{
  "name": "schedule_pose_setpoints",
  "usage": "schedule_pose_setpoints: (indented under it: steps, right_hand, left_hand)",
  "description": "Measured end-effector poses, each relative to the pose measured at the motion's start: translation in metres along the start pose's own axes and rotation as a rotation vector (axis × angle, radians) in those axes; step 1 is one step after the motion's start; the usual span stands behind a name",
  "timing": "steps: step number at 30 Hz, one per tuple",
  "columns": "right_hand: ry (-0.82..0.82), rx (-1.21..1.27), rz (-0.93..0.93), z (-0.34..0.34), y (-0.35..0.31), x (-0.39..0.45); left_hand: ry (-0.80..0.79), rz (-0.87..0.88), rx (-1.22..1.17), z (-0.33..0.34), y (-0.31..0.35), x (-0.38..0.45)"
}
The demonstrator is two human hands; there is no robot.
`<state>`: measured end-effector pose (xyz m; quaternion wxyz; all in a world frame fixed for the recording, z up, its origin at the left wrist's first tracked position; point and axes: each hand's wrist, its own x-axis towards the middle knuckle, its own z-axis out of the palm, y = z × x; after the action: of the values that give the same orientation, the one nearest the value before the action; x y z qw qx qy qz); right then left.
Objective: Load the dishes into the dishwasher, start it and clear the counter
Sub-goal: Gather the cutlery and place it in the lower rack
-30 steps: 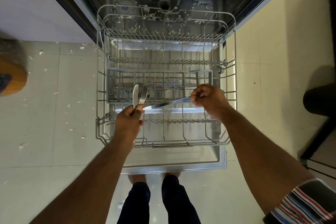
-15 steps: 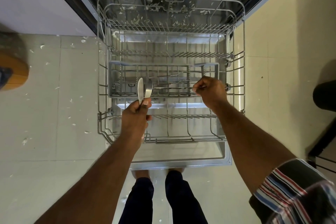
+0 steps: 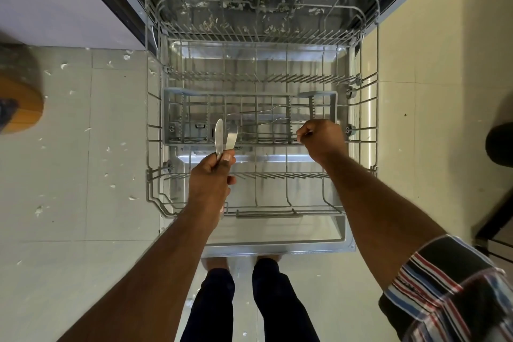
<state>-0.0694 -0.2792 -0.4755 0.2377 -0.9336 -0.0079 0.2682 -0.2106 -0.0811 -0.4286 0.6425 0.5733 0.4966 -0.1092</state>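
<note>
The dishwasher's lower rack (image 3: 376,86) is pulled out over the open door (image 3: 280,239). A grey cutlery basket (image 3: 167,116) lies across the rack's middle, with thin metal cutlery (image 3: 263,114) lying in it. My left hand (image 3: 212,178) grips two metal utensils (image 3: 226,137), their flat ends pointing up over the basket's left part. My right hand (image 3: 322,139) is at the basket's right end, fingers curled round the end of a knife (image 3: 306,133) that lies along the basket; most of the knife is hard to make out among the wires.
A round wooden stool (image 3: 19,103) stands on the tiled floor at the left. A dark object (image 3: 499,144) and a black frame (image 3: 494,219) are at the right. White flecks litter the floor and the tub. My legs (image 3: 249,302) stand at the door's front edge.
My right hand carried the knife from above the rack's middle back and to the right, lowering it along the cutlery basket. My left hand kept its two utensils and barely moved.
</note>
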Motion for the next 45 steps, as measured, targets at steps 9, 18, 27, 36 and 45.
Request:
schedule_pose_setpoints:
  steps: [9, 18, 27, 36, 45]
  right_hand:
    - [-0.052, -0.082, 0.012, -0.001, -0.008, 0.001]
    - [0.098, 0.235, -0.168, -0.019, -0.055, -0.019]
    - [-0.479, 0.471, 0.11, -0.038, -0.101, -0.023]
    - [-0.475, 0.544, 0.106, -0.051, -0.058, -0.02]
    - [-0.223, -0.004, -0.146, -0.059, -0.04, 0.0]
  left_hand:
    - [-0.028, -0.051, 0.006, 0.005, 0.0, 0.0]
    - [-0.146, 0.072, 0.28, 0.005, 0.012, -0.002]
    - [-0.198, 0.233, 0.731, 0.006, 0.036, -0.009]
    - [-0.188, 0.2, 0.734, -0.01, 0.038, 0.004]
    - [0.016, 0.352, 0.619, -0.01, 0.047, 0.016]
